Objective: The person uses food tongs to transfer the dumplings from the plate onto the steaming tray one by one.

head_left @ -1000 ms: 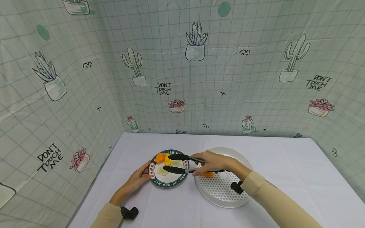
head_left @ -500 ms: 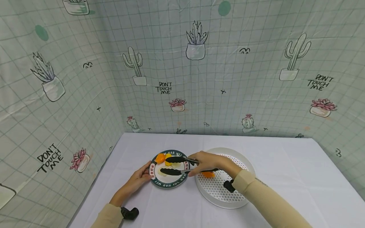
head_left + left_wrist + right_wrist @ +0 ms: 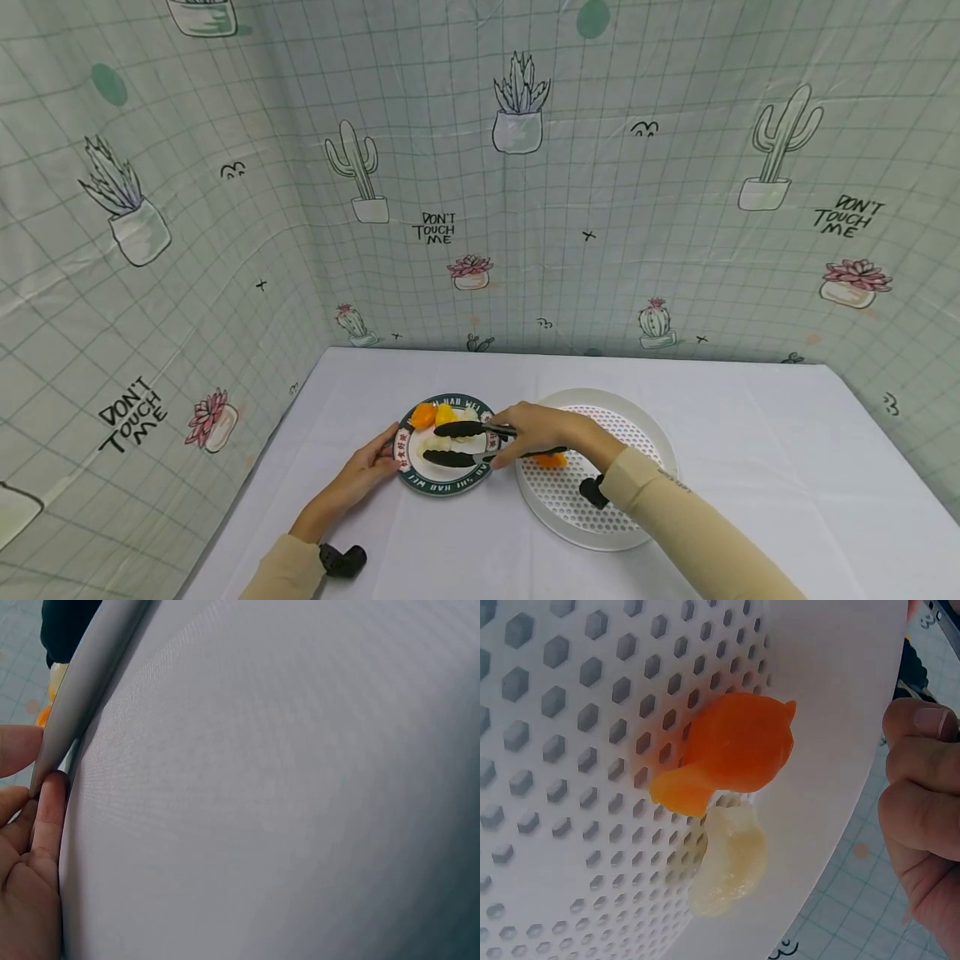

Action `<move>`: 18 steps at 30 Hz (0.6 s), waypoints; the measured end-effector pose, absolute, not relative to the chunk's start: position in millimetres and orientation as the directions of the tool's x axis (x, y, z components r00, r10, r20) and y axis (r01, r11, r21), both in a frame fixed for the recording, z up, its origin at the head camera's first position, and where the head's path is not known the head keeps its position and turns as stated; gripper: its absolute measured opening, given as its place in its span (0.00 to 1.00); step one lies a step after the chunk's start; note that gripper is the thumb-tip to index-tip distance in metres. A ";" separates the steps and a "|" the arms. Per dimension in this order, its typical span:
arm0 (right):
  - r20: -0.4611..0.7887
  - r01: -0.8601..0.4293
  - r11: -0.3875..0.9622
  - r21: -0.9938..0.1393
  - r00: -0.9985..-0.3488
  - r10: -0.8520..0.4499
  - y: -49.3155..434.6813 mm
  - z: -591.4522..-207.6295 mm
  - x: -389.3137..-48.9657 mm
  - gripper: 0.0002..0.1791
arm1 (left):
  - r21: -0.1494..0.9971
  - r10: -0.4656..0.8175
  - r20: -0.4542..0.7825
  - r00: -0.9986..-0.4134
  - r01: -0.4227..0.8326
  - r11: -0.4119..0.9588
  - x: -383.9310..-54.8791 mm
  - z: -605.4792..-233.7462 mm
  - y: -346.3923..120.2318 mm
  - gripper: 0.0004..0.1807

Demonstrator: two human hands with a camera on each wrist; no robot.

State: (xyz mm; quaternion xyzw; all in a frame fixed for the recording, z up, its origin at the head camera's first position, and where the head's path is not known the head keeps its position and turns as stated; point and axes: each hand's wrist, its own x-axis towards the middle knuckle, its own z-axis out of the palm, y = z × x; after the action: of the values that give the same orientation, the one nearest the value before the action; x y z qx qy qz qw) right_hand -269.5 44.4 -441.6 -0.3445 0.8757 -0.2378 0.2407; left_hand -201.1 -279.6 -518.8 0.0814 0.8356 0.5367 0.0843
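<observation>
Tongs [image 3: 457, 429] and right hand [image 3: 532, 429] shifted slightly toward lower left of the head frame over the last second; left hand [image 3: 360, 471] and plate [image 3: 442, 485] nearly unmoved. Nearest, bottom edge: two beige sleeves [image 3: 283, 571], each with one black wrist device [image 3: 343, 562]. State of hands: left holds the plate at its left edge; right grips the tongs, whose arms stand apart over the plate at centre; contact cannot be told. Left wrist view adds thumb over rim, fingers below. Right wrist view adds one pale piece [image 3: 731, 859] beside the orange piece [image 3: 739, 742] in the perforated tray [image 3: 555, 500]; head view shows just the orange one. Counts on plate: one orange chunk [image 3: 423, 416], one yellow chunk [image 3: 446, 414], at least two pale chunks [image 3: 470, 414], partly hidden. Beyond: white worktop [image 3: 750, 433], then cactus-print backdrop [image 3: 555, 192], upper frame.
</observation>
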 end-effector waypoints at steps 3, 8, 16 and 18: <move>-0.275 -0.490 0.673 -0.554 -0.656 -0.703 43.0 -441.8 -268.7 0.39 | 0.910 0.246 -0.042 -0.968 0.065 0.409 -200.5 -518.0 -279.7 0.36; -0.274 -0.510 0.686 -0.519 -0.662 -0.698 41.5 -442.5 -269.1 0.36 | 0.916 0.267 -0.020 -0.963 0.089 0.391 -199.8 -516.8 -279.3 0.36; -0.267 -0.517 0.678 -0.523 -0.656 -0.706 42.1 -444.7 -269.6 0.36 | 0.915 0.276 -0.023 -0.961 0.091 0.393 -197.2 -515.0 -279.0 0.36; -0.264 -0.514 0.673 -0.532 -0.654 -0.709 43.1 -444.9 -269.0 0.36 | 0.914 0.266 -0.030 -0.964 0.081 0.397 -197.2 -514.8 -278.6 0.36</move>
State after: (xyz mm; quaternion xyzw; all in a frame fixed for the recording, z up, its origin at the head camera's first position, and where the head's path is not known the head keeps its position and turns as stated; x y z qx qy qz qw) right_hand -269.0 43.1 -444.9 -0.3455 0.8848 -0.2103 0.2313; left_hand -197.2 -278.6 -514.8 0.1043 0.8314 0.5391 0.0855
